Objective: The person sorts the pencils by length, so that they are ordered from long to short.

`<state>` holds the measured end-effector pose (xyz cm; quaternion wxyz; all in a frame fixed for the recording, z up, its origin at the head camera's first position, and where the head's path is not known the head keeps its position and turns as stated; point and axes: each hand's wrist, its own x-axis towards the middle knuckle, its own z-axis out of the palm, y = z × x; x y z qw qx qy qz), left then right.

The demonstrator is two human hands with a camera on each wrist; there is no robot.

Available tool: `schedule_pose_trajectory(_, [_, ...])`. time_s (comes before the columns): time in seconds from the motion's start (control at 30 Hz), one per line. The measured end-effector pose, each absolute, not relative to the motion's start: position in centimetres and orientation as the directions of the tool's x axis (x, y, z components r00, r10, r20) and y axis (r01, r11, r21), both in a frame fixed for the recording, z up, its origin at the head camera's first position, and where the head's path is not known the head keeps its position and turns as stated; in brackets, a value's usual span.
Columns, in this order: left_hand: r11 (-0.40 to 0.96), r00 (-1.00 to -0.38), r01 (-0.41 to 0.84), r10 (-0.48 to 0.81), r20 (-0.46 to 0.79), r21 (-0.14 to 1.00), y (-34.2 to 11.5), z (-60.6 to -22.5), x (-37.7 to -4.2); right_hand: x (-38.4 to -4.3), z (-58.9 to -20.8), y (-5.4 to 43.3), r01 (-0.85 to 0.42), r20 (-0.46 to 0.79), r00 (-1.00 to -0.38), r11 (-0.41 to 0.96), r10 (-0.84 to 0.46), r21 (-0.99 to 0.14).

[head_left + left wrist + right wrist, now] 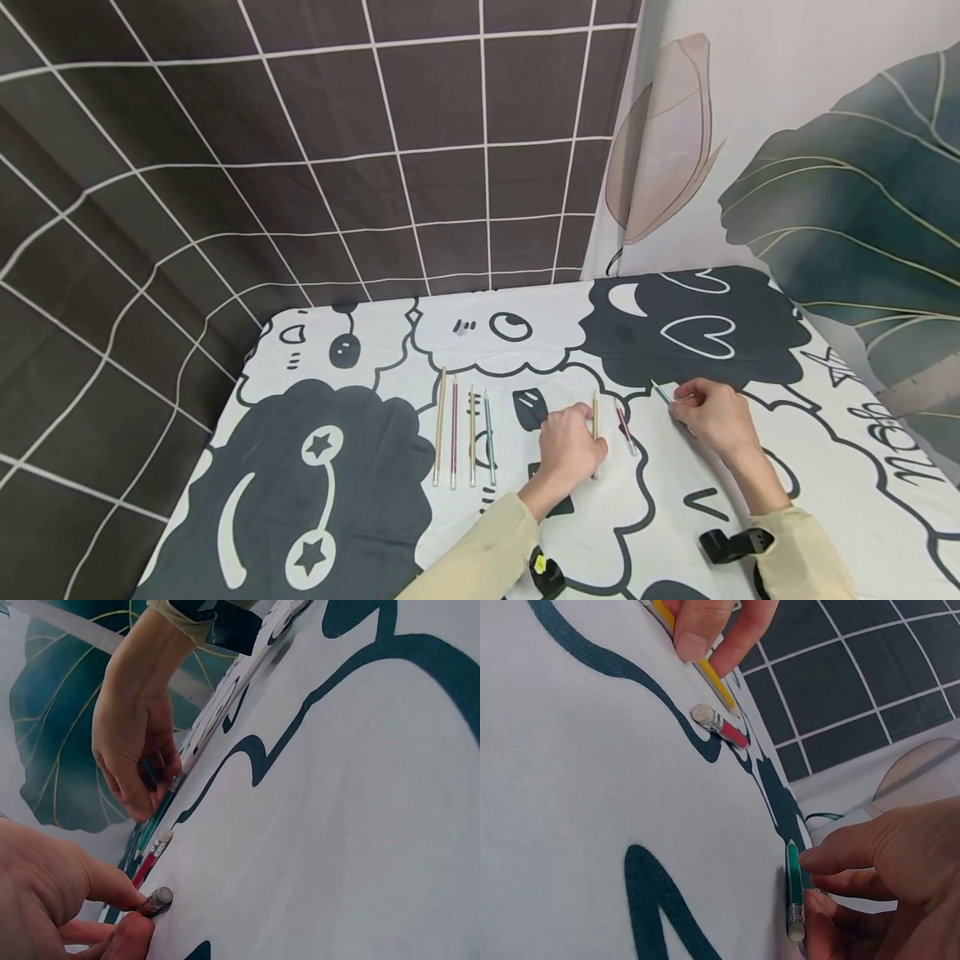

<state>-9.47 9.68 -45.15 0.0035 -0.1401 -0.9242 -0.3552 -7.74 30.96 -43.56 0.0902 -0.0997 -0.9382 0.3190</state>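
On the right half of the printed cloth [675, 467], two pencils are held and one lies loose between the hands. Left hand [573, 443]: thumb and finger are clamped on a yellow pencil [596, 408], close above the cloth or resting on it; which cannot be determined. Right hand [712, 421]: fingers are curled and pinch a green pencil [793, 881], eraser end toward the person. The red pencil [625, 426] lies at an angle, untouched. Left of the left hand, four pencils [472, 437] lie apart in a near-parallel row, eraser ends toward the person.
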Motion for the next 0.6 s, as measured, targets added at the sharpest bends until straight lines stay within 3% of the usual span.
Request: schedule_pose_trajectory(0.6, [0.731, -0.966, 0.249, 0.232, 0.112, 0.635, 9.83, -45.04, -9.45, -7.97, -43.39, 30.59, 0.168, 0.055, -0.968, 0.792, 0.246, -0.586])
